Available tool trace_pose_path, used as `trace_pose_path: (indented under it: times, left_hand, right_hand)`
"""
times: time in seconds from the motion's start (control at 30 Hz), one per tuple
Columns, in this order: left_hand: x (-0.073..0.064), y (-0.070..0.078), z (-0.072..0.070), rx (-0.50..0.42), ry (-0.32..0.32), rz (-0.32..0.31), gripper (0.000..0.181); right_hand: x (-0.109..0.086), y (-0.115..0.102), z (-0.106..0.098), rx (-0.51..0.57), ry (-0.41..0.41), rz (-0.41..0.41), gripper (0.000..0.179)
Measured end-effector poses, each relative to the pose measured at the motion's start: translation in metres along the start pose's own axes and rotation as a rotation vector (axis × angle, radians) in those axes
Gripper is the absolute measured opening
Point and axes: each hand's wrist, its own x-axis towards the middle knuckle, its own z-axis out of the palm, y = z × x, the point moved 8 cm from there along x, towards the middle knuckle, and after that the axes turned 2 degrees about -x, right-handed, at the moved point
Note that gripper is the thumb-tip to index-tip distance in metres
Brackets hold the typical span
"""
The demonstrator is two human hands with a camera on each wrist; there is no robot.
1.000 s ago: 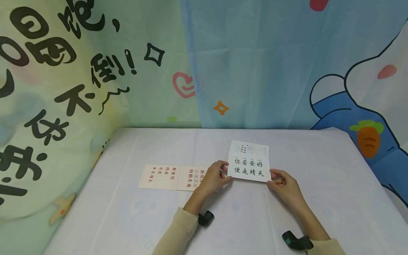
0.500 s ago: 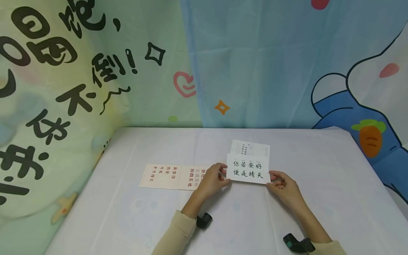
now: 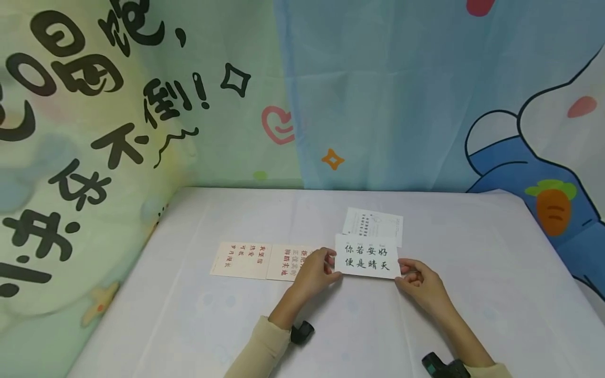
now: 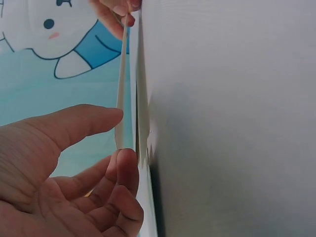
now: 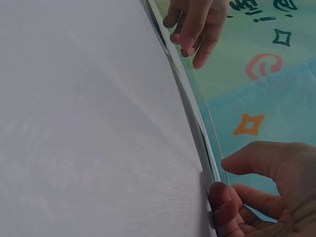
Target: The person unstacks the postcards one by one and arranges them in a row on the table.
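Both hands hold a white card (image 3: 366,256) with two rows of black Chinese characters. My left hand (image 3: 317,274) pinches its left edge between thumb and fingers, and my right hand (image 3: 422,282) pinches the right edge. Seen edge-on in the left wrist view, the card (image 4: 122,79) is a thin upright strip held off the tabletop. Behind it lies another white card (image 3: 375,223) with smaller print and a faint drawing, its lower edge overlapped by the held one in the head view.
On the left lie two cream cards with red characters, a left card (image 3: 241,260) and a right card (image 3: 285,261) partly behind my left hand. A white cloth covers the table (image 3: 189,325). A printed curtain (image 3: 378,94) hangs behind its far edge.
Both hands have drawn the held card slightly toward the person, so more of the white card behind it shows. The head view has shifted a little.
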Motion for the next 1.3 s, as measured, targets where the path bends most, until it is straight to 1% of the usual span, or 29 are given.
trace_pose_path:
  times: [0.13,0.27,0.5,0.57,0.8,0.93,1.07,1.3]
  left_hand:
    - [-0.004,0.0,-0.001,0.005,-0.007,-0.01,0.042]
    - [-0.008,0.0,-0.001,0.007,-0.013,-0.006,0.043]
    - [-0.013,-0.007,-0.001,-0.009,-0.024,-0.031,0.04]
    - [-0.014,-0.007,-0.002,-0.011,-0.024,-0.029,0.04]
    - [-0.017,-0.008,-0.004,0.003,-0.029,-0.037,0.039]
    - [-0.018,-0.008,-0.004,0.014,-0.031,-0.028,0.039]
    - [-0.019,-0.008,-0.005,0.018,-0.03,-0.021,0.039]
    - [-0.02,-0.01,-0.005,0.025,-0.036,-0.03,0.039]
  right_hand:
    - [-0.002,0.0,0.002,-0.006,-0.002,-0.012,0.046]
    - [-0.004,-0.001,0.003,-0.006,-0.005,-0.026,0.046]
    - [-0.007,-0.003,0.006,-0.018,-0.021,-0.029,0.046]
    - [-0.008,-0.003,0.007,-0.016,-0.029,-0.03,0.046]
    - [-0.011,-0.007,0.01,-0.005,-0.048,-0.046,0.046]
    - [-0.012,-0.007,0.011,-0.003,-0.052,-0.054,0.046]
    - [-0.012,-0.006,0.011,-0.012,-0.055,-0.062,0.046]
    - [-0.014,-0.006,0.012,-0.029,-0.062,-0.062,0.045]
